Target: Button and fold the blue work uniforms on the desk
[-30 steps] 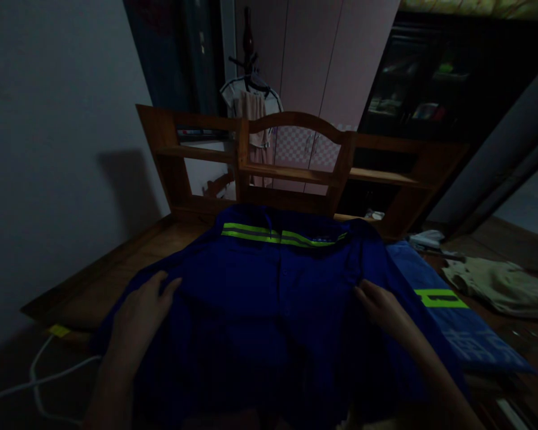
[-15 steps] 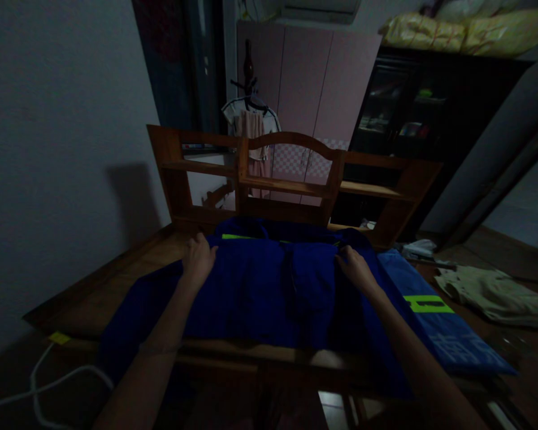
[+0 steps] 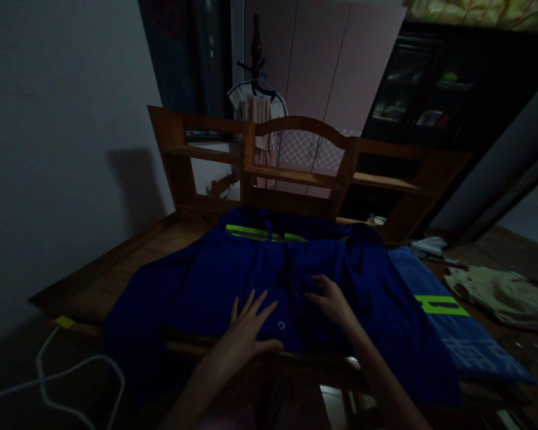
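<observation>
blue jacket (image 3: 269, 269) lies spread on the wooden counter (image 3: 159, 245), collar end toward the shelf unit (image 3: 296, 176), cloth draping over the front edge on both sides. lime stripe (image 3: 251, 233) shows near the far end, partly covered by a fold. hands are apart, both at the jacket. left hand (image 3: 251, 334) is palm down near the close edge, fingers spread, nothing gripped; small ring-shaped fastener (image 3: 281, 325) sits just beside it. right hand (image 3: 330, 298) has fingers bent at the cloth right of center; can't tell if it's pinching. blue folded item (image 3: 424, 328) with lime band and pale lettering sits just right of the jacket, khaki garment (image 3: 497, 295) beyond. white cable (image 3: 101, 357) loops at front left. lighting's dim.
</observation>
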The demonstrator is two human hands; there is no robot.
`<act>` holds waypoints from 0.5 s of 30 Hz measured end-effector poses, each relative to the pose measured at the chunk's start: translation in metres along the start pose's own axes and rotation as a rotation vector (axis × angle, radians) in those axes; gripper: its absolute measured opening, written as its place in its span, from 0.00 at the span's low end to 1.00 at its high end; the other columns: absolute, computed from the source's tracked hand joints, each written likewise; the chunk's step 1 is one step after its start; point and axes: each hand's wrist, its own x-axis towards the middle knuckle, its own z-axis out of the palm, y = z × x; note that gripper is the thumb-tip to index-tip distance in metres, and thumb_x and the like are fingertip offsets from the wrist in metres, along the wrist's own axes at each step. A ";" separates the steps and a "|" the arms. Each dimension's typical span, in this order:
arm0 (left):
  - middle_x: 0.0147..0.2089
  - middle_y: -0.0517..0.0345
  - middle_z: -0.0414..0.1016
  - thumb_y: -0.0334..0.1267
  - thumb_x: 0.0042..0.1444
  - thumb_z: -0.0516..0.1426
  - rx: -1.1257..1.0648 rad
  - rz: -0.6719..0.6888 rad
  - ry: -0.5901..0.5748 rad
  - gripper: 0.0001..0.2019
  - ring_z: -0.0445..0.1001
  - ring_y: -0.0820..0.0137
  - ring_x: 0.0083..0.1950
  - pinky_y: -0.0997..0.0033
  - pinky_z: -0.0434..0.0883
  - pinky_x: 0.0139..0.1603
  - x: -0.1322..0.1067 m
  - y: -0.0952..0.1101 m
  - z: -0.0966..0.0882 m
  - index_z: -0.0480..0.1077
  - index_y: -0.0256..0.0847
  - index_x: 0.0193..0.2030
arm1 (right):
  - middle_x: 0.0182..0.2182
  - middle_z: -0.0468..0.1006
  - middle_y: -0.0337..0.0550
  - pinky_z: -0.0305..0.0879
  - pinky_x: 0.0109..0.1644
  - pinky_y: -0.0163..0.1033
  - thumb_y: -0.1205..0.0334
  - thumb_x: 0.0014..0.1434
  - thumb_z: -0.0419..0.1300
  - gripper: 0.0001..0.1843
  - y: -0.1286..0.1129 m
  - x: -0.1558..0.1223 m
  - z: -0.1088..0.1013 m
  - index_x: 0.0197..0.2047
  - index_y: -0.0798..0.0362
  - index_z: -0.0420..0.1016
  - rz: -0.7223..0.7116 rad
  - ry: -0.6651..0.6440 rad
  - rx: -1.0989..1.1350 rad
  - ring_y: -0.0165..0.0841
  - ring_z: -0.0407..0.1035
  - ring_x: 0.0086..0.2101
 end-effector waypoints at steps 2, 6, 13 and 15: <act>0.68 0.51 0.50 0.52 0.49 0.59 0.014 -0.018 0.004 0.33 0.42 0.50 0.69 0.36 0.39 0.62 -0.007 -0.003 -0.001 0.56 0.53 0.62 | 0.38 0.76 0.46 0.67 0.42 0.39 0.64 0.45 0.60 0.23 -0.004 0.000 -0.021 0.47 0.56 0.72 0.010 0.017 0.148 0.38 0.71 0.39; 0.56 0.52 0.66 0.28 0.49 0.57 0.066 -0.042 0.017 0.20 0.62 0.60 0.59 0.52 0.53 0.62 -0.019 -0.004 -0.006 0.67 0.45 0.50 | 0.37 0.76 0.43 0.65 0.36 0.35 0.66 0.49 0.53 0.22 -0.042 -0.026 -0.074 0.49 0.53 0.73 -0.142 0.080 0.137 0.34 0.70 0.34; 0.51 0.55 0.69 0.37 0.47 0.62 -0.138 0.016 -0.036 0.18 0.65 0.60 0.53 0.60 0.61 0.55 -0.040 0.013 -0.009 0.70 0.47 0.47 | 0.35 0.74 0.44 0.64 0.30 0.32 0.73 0.53 0.49 0.25 -0.080 -0.093 -0.028 0.52 0.48 0.72 -0.459 -0.048 -0.378 0.31 0.70 0.29; 0.47 0.58 0.70 0.43 0.43 0.64 -0.238 0.057 -0.065 0.19 0.67 0.62 0.50 0.63 0.63 0.53 -0.043 0.018 -0.013 0.71 0.48 0.44 | 0.36 0.74 0.46 0.62 0.27 0.33 0.75 0.51 0.51 0.26 -0.073 -0.102 0.004 0.52 0.52 0.71 -0.452 -0.190 -0.507 0.31 0.71 0.27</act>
